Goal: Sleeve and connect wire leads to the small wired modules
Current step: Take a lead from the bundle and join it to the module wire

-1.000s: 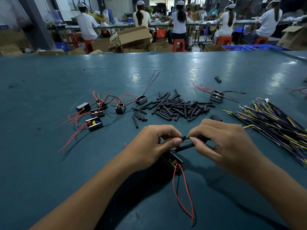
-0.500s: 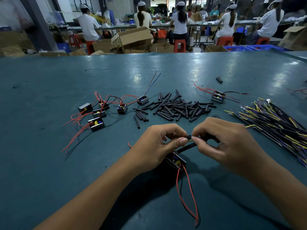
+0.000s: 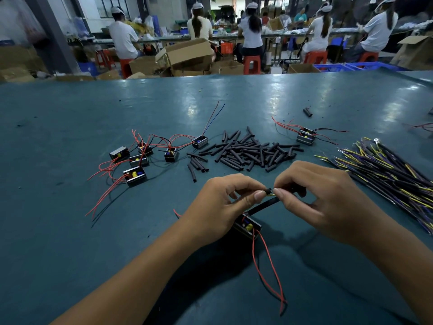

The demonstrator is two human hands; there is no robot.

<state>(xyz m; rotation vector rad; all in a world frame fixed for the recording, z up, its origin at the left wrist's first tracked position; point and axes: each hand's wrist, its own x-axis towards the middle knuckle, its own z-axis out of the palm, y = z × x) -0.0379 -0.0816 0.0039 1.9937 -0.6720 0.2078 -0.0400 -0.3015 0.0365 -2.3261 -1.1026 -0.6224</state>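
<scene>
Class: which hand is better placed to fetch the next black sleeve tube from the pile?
Right hand: nearer the black tube pile. Left hand sits over the small black module.

Left hand point(image 3: 220, 205) and right hand point(image 3: 328, 202) pinching a black tube point(image 3: 269, 190) on a wire, small box point(image 3: 247, 227) below, green table point(image 3: 70, 231)

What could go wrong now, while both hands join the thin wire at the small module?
1. The short black sleeve is pinched only by the fingertips of the left hand and right hand; it may slip off the yellow wire end.
2. The module hangs under the left hand, so its weight may pull on the joint.
3. Its loose red leads trail toward the body and may snag on an arm.
</scene>
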